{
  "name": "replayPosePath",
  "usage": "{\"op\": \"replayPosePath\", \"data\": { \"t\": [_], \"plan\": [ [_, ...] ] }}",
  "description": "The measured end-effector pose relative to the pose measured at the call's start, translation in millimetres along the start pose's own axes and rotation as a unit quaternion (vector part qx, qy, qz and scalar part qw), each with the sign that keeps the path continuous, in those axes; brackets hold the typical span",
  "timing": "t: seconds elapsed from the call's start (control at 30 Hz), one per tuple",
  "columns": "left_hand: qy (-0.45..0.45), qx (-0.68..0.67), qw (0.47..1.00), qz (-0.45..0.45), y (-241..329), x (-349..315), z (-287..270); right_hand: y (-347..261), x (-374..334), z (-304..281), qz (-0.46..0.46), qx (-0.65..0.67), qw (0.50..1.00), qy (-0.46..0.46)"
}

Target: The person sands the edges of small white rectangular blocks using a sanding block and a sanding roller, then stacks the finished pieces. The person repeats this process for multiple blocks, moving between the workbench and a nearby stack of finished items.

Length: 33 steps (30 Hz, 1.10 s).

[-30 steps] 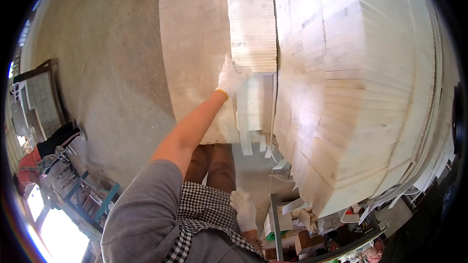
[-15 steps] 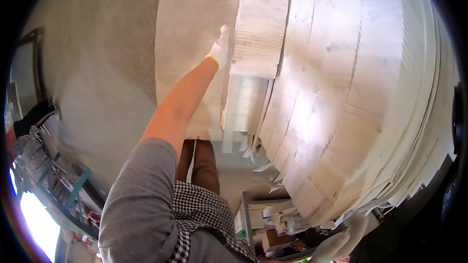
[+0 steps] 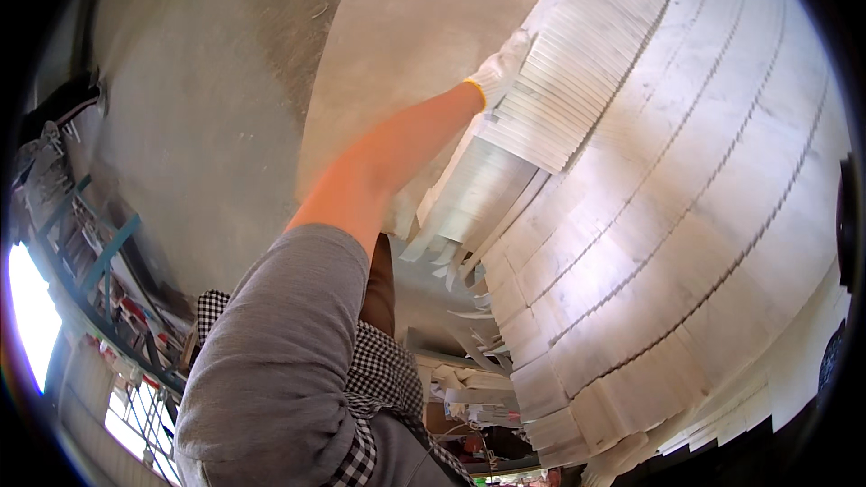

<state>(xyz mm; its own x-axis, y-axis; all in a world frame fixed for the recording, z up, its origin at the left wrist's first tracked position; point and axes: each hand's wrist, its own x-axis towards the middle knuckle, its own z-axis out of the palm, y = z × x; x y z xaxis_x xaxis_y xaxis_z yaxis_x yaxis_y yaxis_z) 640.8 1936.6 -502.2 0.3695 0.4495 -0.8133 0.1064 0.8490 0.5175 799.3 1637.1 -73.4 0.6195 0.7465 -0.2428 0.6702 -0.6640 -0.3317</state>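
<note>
My left hand (image 3: pixel 502 70), in a white knitted glove with a yellow cuff, reaches out to the near-side edge of a stack of thin, pale wood-like strips (image 3: pixel 577 72). Its fingers look stretched out along that edge, slightly blurred, with nothing visible in them. Beneath the stack's lower end lies a smooth pale sheet (image 3: pixel 483 185). A pale, glove-like shape at the lower edge seems to be my right hand (image 3: pixel 622 455), beside the overlapping sheets; its fingers are too unclear to read.
Broad rows of overlapping pale sheets (image 3: pixel 649 243) fill the right side. A large brown board (image 3: pixel 406 36) lies left of the strips. Loose curled strips (image 3: pixel 446 261) hang near a shelf of clutter (image 3: pixel 478 406). A blue-green metal frame (image 3: pixel 108 252) stands far left above the grey floor (image 3: pixel 207 162).
My left hand has moved right, up against the strip stack. The view has turned, so the strips and board now slant to the right. The glove-like shape sits lower and less distinct.
</note>
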Motion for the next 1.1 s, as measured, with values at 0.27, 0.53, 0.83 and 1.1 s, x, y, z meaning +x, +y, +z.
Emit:
{"op": "replayPosePath", "data": {
  "t": [0.27,0.53,0.83,1.1],
  "plan": [
    [0.005,0.016,0.999,-0.028,22,-39,2,7,-3,0,0.011,-0.042,0.999,-0.014],
    [-0.091,-0.003,0.995,-0.032,-38,13,-40,10,-9,6,0.015,-0.079,0.996,-0.023],
    [0.043,0.031,0.975,0.215,-96,-2,-4,10,2,7,0.007,-0.096,0.995,-0.028],
    [0.028,0.038,0.978,0.205,-80,-27,-12,10,2,5,-0.006,-0.105,0.994,-0.024]
  ]
}}
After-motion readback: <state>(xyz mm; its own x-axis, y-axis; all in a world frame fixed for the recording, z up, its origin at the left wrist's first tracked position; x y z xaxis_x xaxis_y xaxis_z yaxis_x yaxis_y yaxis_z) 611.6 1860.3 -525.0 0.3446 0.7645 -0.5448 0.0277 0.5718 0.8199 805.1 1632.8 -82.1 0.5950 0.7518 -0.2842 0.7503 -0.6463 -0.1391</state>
